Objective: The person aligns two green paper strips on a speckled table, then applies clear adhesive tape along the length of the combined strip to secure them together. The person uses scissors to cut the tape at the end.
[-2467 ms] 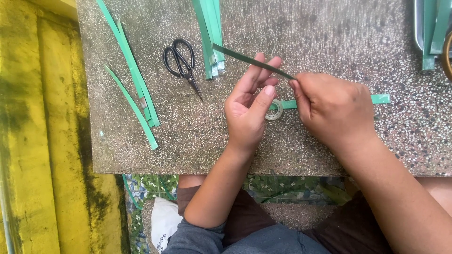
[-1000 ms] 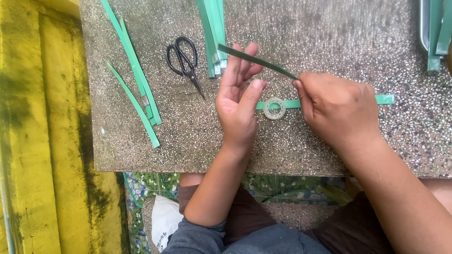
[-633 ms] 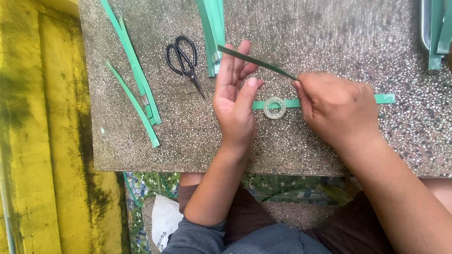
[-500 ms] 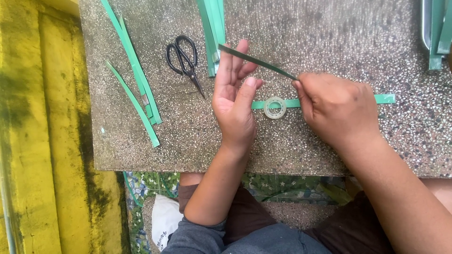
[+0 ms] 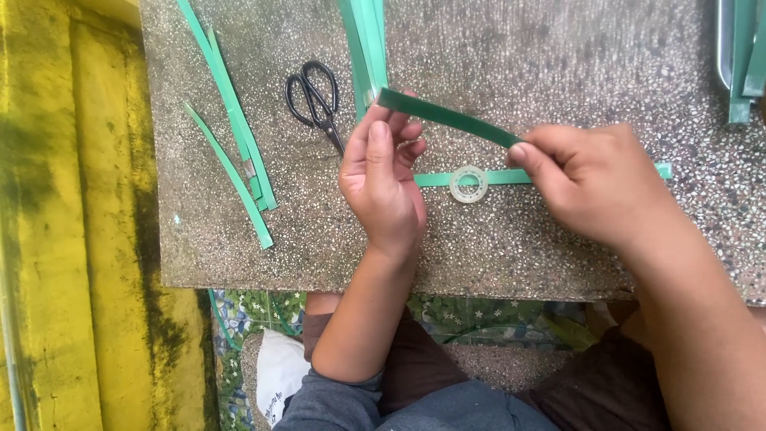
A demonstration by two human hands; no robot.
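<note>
Over the speckled stone counter, the right hand pinches one end of a dark green flat strip. The left hand, open-palmed a moment ago, has now curled its fingers around the strip's other end, raised higher than before.

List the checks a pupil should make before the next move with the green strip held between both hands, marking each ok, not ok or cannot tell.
1. Right hand pinches one end of the dark green strip: ok.
2. Left hand touches the other end: ok.
3. Strip lifted straight, without a twist: ok.
4. Tape roll within reach, lying on the flat strip: ok.
5. Scissors closed, clear of both hands: ok.
6. Tape already stuck on the held strip: cannot tell.
</note>
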